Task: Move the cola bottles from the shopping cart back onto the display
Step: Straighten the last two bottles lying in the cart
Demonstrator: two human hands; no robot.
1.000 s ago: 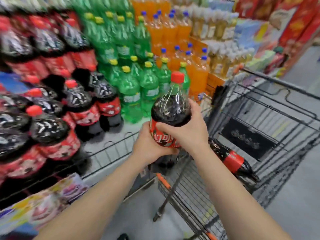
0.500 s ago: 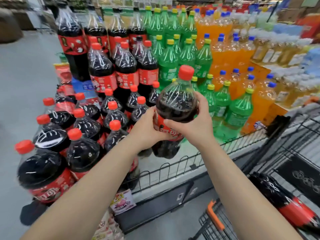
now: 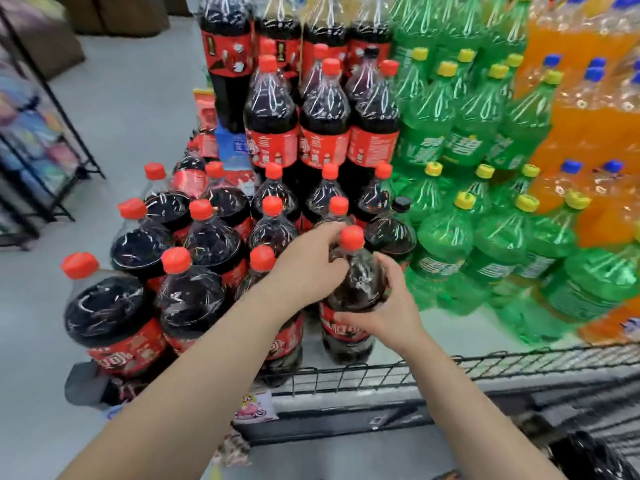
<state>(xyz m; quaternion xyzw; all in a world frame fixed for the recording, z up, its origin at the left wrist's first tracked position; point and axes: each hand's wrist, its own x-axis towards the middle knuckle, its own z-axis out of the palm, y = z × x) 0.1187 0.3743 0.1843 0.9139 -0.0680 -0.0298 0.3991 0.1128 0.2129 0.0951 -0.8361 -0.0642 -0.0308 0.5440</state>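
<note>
A large cola bottle (image 3: 356,285) with a red cap and red label stands upright on the display shelf (image 3: 446,327), at the right end of the front row of cola bottles (image 3: 194,296). My left hand (image 3: 308,265) grips its shoulder and neck from the left. My right hand (image 3: 388,306) wraps its body at the label from the right. At the bottom right corner a dark bottle (image 3: 588,459) lies in the shopping cart, mostly cut off.
Green soda bottles (image 3: 446,244) stand right beside the held bottle, orange ones (image 3: 595,188) further right. A low wire rail (image 3: 450,367) runs along the shelf's front edge. Taller stacked cola (image 3: 325,133) rises behind. A black rack (image 3: 45,140) stands across the grey aisle floor at left.
Both hands carried the bottle from above the cart forward and down onto the shelf beside the front cola row. The view swung left, and the cart dropped to the bottom right corner.
</note>
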